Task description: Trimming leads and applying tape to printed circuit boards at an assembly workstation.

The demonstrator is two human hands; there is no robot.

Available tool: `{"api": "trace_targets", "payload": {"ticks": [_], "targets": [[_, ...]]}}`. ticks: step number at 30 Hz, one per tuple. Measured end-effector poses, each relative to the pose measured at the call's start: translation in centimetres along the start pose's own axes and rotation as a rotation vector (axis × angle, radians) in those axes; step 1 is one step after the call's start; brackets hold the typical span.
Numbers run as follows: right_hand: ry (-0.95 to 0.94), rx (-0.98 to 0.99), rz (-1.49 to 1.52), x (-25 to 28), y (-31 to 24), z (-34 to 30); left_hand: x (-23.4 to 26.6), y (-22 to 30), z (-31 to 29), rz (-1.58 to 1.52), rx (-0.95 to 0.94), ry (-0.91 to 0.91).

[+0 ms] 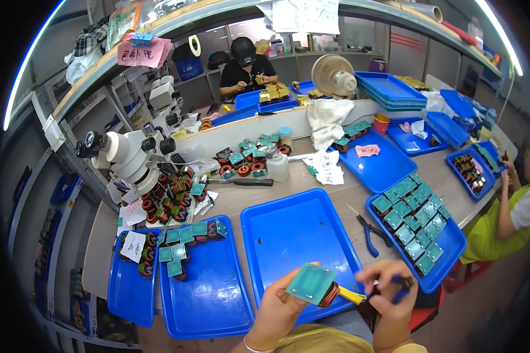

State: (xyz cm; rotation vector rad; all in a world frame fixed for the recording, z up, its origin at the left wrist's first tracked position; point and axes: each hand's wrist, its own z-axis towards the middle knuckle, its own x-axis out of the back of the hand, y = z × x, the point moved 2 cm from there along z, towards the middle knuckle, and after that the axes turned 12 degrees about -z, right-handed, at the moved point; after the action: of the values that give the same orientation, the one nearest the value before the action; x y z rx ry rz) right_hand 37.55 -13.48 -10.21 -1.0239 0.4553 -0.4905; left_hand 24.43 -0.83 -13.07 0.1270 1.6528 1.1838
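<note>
A green circuit board [312,283] with a red-brown wound coil [328,296] beneath it is held by the left hand [280,312], thumb and fingers closed on its edges, above the near end of the central blue tray [294,235]. A yellow strip [352,295] juts from the coil toward the right hand [397,300], by whose curled fingers a blue-handled tool [403,285] is held; its tip is blurred, and whether the strip is touched cannot be told. The central tray's broad floor is exposed, marked by a few dark specks. In the left blue tray [212,300], board-topped coils [185,235] are lined along the far edge and down the left side, the remaining floor being left open. Just beside it, a narrow blue tray [132,300] is occupied at its far end by coils and a white slip [133,246]. The right blue tray [450,250] is largely filled with rows of green boards [411,220], a bare margin being shown along its right side. Between the central and right trays, pliers [369,238] are laid on a strip of tabletop [335,191], by which the two rims are kept apart.
</note>
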Motion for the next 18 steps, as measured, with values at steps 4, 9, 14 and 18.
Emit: {"api": "trace_targets", "payload": {"ticks": [4, 9, 14, 18], "targets": [[-0.033, -0.168, 0.053, -0.8, 0.3, 1.8, -0.9, -0.1, -0.4, -0.236, 0.283, -0.023], [-0.312, -0.240, -0.061, -1.7, 0.3, 2.7, 0.1, -0.7, -1.0, -0.378, 0.433, -0.180], [-0.285, -0.258, -0.019, -1.7, 0.3, 1.8, 1.3, -2.1, -1.4, -0.346, 0.485, -0.246], [-0.279, -0.226, -0.045, -1.5, 0.2, 1.5, -0.4, -1.8, -1.1, -0.347, 0.425, -0.106]]}}
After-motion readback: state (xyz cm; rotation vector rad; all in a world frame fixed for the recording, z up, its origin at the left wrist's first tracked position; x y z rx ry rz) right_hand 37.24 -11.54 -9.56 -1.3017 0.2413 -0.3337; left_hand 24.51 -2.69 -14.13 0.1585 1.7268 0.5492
